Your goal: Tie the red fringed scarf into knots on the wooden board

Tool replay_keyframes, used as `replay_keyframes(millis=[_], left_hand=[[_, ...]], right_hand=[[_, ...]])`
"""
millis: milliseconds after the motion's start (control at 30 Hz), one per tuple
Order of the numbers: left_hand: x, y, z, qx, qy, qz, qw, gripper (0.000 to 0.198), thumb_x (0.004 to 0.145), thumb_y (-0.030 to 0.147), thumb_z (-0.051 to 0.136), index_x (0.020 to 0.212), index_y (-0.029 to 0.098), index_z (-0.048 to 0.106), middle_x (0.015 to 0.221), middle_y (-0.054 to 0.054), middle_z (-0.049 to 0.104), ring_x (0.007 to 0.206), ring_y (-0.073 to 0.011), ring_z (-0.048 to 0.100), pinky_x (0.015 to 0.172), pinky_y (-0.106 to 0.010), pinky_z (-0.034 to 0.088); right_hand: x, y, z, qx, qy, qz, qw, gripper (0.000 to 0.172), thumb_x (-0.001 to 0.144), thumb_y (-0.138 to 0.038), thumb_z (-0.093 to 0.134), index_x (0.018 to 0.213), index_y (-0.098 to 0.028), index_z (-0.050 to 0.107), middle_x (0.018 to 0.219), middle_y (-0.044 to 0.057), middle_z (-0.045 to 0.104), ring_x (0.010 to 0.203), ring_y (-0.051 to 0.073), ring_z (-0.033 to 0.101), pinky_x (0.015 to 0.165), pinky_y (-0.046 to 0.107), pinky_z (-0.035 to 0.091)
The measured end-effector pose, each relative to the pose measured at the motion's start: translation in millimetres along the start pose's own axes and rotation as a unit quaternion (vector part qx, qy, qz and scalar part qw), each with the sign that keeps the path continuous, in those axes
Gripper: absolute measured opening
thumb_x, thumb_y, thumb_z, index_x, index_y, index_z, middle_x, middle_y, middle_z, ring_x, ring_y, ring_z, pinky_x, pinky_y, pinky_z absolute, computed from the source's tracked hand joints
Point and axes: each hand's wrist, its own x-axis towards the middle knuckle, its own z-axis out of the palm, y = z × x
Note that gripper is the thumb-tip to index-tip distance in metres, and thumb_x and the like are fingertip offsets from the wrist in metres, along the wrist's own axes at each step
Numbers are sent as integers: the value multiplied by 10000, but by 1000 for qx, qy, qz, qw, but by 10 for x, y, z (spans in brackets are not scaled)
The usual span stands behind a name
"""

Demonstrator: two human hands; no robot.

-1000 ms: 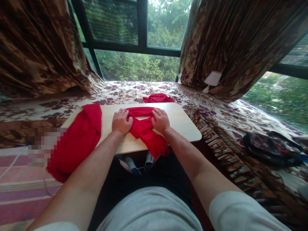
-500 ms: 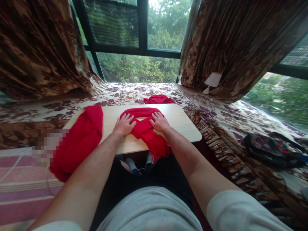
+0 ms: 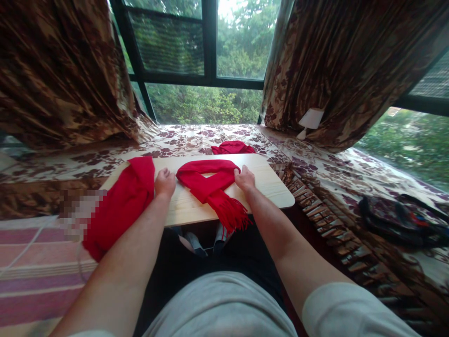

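A red scarf [image 3: 206, 186] with a fringed end lies on a pale wooden table [image 3: 270, 192], looped round and crossed over itself, its fringe hanging past the near edge. At the loop's right side, my right hand [image 3: 246, 179] is closed with its fingertips at the scarf's edge, apparently pinching it. My left hand [image 3: 165, 183] hovers just left of the loop, fingers curled in, touching no part of this scarf that I can see. Beside my left hand, a second red cloth [image 3: 121, 208] drapes over the table's left end.
Another red cloth [image 3: 234, 147] lies behind the table on a flower-patterned cover [image 3: 185, 135]. A small white lamp [image 3: 310, 119] stands by the right curtain [image 3: 329, 61]. A dark bag [image 3: 400, 224] rests at the right. Striped bedding [image 3: 31, 276] is at the lower left.
Both hands were spread flat on the scarf loop. My left hand has lifted off to the left and curled; my right hand has shifted right to the scarf's edge and closed.
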Motion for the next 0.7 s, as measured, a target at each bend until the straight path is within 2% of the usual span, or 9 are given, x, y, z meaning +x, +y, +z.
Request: replay_keyframes(millis=[67, 133, 267, 367, 500, 700], left_hand=[[-55, 29, -5, -52, -10, -32, 998, 598, 946, 313, 394, 1510, 111, 388, 1431, -169, 581, 1296, -224, 582, 1035, -336, 494], [-139, 92, -6, -69, -14, -44, 997, 609, 904, 366, 483, 1463, 125, 458, 1416, -164, 595, 1273, -254, 595, 1050, -354, 479], [-289, 193, -2, 10, 4, 1, 1000, 523, 886, 324, 474, 1373, 148, 548, 1213, -175, 701, 1125, -308, 661, 968, -412, 504], [-333, 191, -12, 46, 8, 9, 999, 447, 893, 317, 447, 1276, 156, 612, 1112, -179, 718, 1030, -310, 679, 879, -402, 521], [-342, 157, -43, 68, -4, 3, 998, 364, 890, 314, 441, 1138, 179, 670, 1047, -170, 723, 974, -301, 679, 817, -382, 519], [-343, 173, -50, 76, 6, 6, 997, 350, 855, 297, 489, 1122, 176, 681, 1036, -164, 726, 984, -310, 670, 820, -376, 515]], right_hand=[[37, 59, -36, -6, -33, -35, 999, 654, 973, -452, 376, 1475, -41, 459, 1507, 197, 491, 1402, 287, 453, 1163, 400, 324], [31, 142, -86, -13, -52, -64, 997, 621, 979, -395, 368, 1482, -41, 451, 1538, 169, 462, 1431, 242, 420, 1178, 345, 304], [-87, 308, -169, -35, -35, -109, 993, 539, 958, -222, 346, 1462, -109, 502, 1468, 114, 556, 1343, 210, 514, 1123, 314, 366], [-181, 346, -189, -80, -10, -114, 990, 492, 931, -180, 370, 1358, -116, 607, 1305, 152, 664, 1199, 262, 599, 1028, 349, 427], [-223, 303, -209, -120, -20, -119, 985, 390, 955, -236, 384, 1113, -124, 723, 1126, 175, 715, 1107, 279, 609, 960, 352, 434], [-214, 268, -257, -138, -34, -106, 984, 366, 978, -250, 382, 1073, -123, 712, 1118, 167, 706, 1073, 253, 604, 930, 324, 427]])
